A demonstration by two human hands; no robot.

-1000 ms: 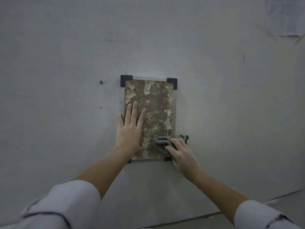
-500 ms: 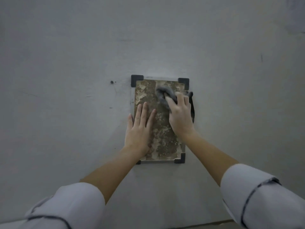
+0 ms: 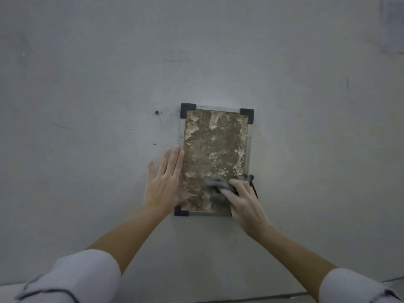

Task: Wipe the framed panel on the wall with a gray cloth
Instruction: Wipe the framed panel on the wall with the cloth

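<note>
The framed panel (image 3: 215, 149) hangs upright on a grey wall, with a mottled brown and cream face, a thin metal frame and black corner pieces. My right hand (image 3: 247, 202) presses a crumpled gray cloth (image 3: 215, 184) against the panel's lower right part and covers the lower right corner. My left hand (image 3: 164, 182) lies flat with fingers spread, mostly on the wall along the panel's left edge, its fingertips just touching the frame.
A small dark screw hole (image 3: 156, 112) marks the wall (image 3: 87, 84) left of the panel's top. A blurred sheet of paper (image 3: 393, 25) is at the top right corner. A floor line (image 3: 284, 295) runs along the bottom.
My right hand has swept the cloth from the panel's top right down to its lower right. My left hand has slid off the panel face to its left edge.
</note>
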